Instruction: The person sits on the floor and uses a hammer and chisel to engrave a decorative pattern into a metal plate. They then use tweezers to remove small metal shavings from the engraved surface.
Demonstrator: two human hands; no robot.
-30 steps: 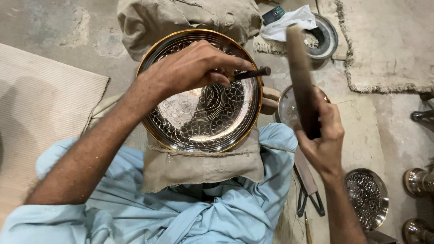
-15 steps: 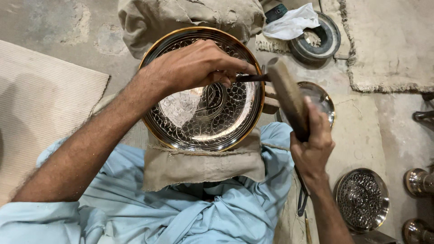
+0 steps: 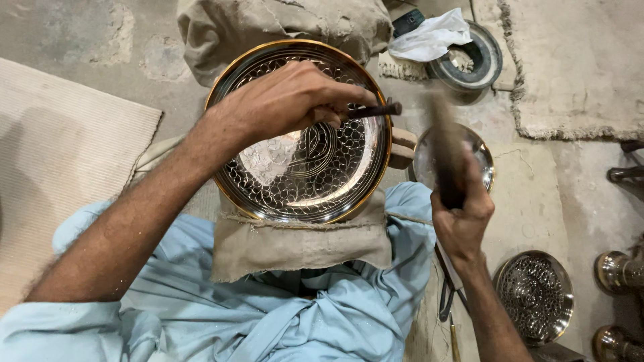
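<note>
While the left hand [image 3: 285,100] pinches a chisel [image 3: 372,110], the right hand [image 3: 463,218] grips a mallet [image 3: 446,157].

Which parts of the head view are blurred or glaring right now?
Head view: the mallet in the right hand is smeared by motion blur; the left hand and punch stay sharp; the tray shows a bright glare patch left of centre.

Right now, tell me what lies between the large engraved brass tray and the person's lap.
In the head view, a folded beige cloth pad lies between the large engraved brass tray and the lap, over light blue clothing.
</note>
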